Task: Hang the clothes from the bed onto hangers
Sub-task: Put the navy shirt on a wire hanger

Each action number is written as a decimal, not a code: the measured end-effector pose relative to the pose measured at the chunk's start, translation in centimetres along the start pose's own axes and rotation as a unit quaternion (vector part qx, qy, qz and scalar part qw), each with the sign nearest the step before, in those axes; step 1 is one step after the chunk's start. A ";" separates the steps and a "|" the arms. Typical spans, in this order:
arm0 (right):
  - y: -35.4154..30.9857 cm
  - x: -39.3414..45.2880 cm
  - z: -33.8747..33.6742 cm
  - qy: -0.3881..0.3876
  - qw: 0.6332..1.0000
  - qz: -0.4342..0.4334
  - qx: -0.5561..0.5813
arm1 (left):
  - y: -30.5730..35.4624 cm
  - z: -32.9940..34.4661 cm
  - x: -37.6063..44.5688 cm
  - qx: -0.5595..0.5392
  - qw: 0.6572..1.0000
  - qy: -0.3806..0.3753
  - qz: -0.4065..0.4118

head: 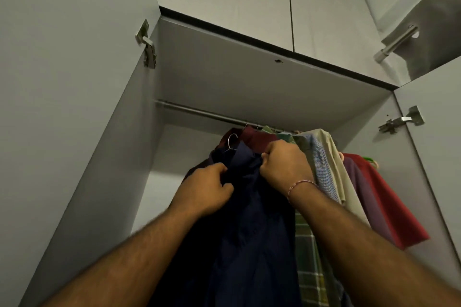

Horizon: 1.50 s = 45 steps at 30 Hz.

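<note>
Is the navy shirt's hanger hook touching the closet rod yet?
Apart. The head view shows the hanger hook well below the closet rod, with both hands gripping the navy shirt.

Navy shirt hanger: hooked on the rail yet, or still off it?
Off. The hanger hook sits below the rail, while left hand and right hand hold the navy shirt.
</note>
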State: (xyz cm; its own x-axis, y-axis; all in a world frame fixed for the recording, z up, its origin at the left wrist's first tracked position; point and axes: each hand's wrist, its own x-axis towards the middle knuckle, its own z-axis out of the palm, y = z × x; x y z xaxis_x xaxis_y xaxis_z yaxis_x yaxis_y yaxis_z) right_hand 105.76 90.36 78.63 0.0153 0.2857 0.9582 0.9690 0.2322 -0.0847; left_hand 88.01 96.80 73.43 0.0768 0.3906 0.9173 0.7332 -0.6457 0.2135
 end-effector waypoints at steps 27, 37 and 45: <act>1.9 17.4 13.1 0.102 0.995 -0.014 0.006 | -5.2 5.1 12.3 0.248 0.968 -0.014 0.022; 3.3 13.1 11.9 0.092 0.996 -0.009 0.004 | -4.6 4.7 8.2 0.294 0.954 0.003 0.058; 2.3 2.9 13.6 0.096 0.971 -0.148 -0.163 | -4.1 2.1 1.0 0.317 0.945 0.027 0.077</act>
State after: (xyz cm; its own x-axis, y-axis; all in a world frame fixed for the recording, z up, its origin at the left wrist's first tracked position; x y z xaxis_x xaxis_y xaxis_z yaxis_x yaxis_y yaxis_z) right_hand 104.64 104.36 77.55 -0.2612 0.0652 0.9631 0.9638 -0.0374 0.2639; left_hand 86.51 101.25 72.80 0.1937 0.2795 0.9404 0.9748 -0.1626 -0.1525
